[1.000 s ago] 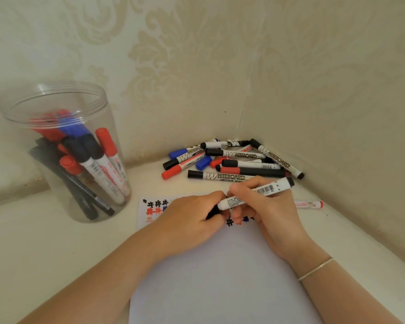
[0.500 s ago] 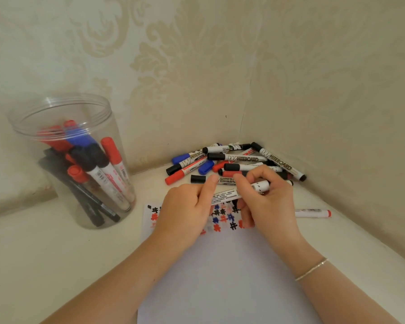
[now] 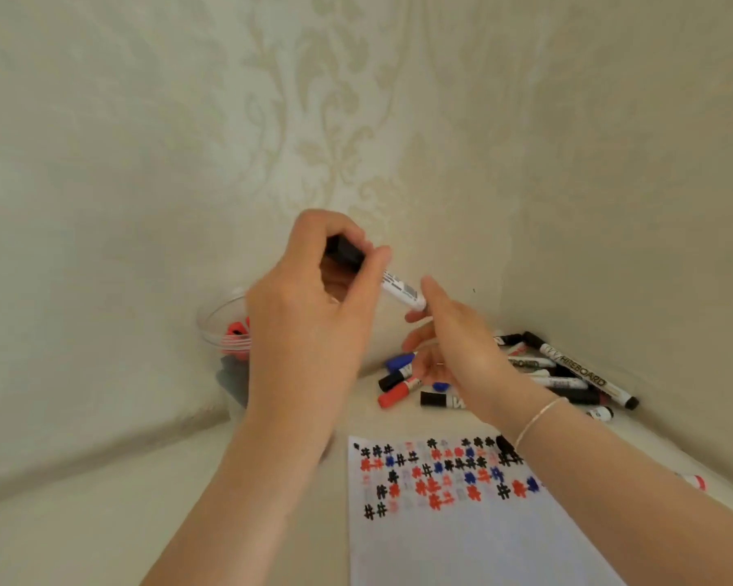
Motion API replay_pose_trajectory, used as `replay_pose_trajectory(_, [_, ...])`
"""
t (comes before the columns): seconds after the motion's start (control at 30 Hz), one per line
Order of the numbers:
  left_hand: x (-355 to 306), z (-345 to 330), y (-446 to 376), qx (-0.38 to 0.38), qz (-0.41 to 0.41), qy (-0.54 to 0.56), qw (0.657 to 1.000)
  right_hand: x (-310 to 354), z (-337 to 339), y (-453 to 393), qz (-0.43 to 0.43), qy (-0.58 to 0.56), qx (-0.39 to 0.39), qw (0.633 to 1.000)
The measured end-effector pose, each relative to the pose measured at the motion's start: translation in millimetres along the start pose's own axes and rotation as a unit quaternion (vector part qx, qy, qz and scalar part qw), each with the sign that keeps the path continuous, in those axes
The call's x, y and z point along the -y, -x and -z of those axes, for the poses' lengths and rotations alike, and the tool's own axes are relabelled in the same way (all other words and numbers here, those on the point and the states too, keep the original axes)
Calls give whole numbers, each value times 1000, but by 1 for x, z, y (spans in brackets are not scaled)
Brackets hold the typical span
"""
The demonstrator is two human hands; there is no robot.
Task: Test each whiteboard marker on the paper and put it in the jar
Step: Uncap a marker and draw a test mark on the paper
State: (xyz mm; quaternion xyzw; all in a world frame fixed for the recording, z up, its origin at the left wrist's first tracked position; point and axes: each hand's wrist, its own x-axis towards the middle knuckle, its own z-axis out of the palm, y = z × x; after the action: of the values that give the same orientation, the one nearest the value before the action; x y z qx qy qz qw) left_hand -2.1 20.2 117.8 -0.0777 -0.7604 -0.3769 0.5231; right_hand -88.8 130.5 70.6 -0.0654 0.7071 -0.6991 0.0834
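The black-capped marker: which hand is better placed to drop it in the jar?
Left. The left hand already grips the black-capped marker above the jar; the right hand is open, farther away.

Head view, downward onto wall corner (image 3: 500, 247)

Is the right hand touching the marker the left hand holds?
Cannot tell: in the head view the right hand meets the marker tip, contact unclear.

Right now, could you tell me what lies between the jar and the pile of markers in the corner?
In the head view, the left hand, holding a black-capped marker, hangs in front of the stretch between jar and pile, hiding most of it.
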Motion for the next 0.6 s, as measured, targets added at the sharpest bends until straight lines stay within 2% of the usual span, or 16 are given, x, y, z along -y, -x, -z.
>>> replay_pose_trajectory(0.03, [-2, 9, -7, -34, -35, -12, 999, -2, -3, -5, 49, 131, -15, 990])
replay_pose_trajectory(0.07, [-3, 17, -13, -61, -65, -30, 996, -7, -4, -10, 116, 301, -26, 946])
replay_pose_trajectory(0.13, [-1, 31, -23, -96, -103, -79, 987, -21, -5, -13, 201, 580, 15, 789])
replay_pose_trajectory(0.17, [3, 35, -27, -103, -104, -108, 983, -31, -6, -13, 207, 652, 51, 728])
replay_pose_trajectory(0.2, [7, 38, -29, -104, -97, -137, 980, -40, -7, -15, 207, 695, 75, 685])
replay_pose_trajectory(0.23, [13, 39, -30, -99, -86, -167, 977, -49, -9, -16, 209, 724, 85, 651])
replay_pose_trajectory(0.3, [25, 39, -29, -78, -64, -222, 970, -62, -12, -21, 226, 753, 91, 611])
replay_pose_trajectory(0.37, [35, 38, -26, -43, -38, -267, 962, -71, -12, -28, 242, 762, 89, 594])
replay_pose_trajectory(0.43, [42, 36, -23, 2, -14, -294, 956, -73, -12, -29, 269, 748, 101, 598])
replay_pose_trajectory(0.5, [49, 34, -22, 66, 18, -302, 951, -71, -11, -28, 360, 711, 88, 597])
replay_pose_trajectory(0.53, [53, 34, -22, 108, 43, -303, 946, -73, -9, -31, 399, 677, 81, 613])
replay_pose_trajectory(0.6, [59, 34, -26, 192, 100, -312, 925, -72, -5, -31, 450, 565, 83, 686])
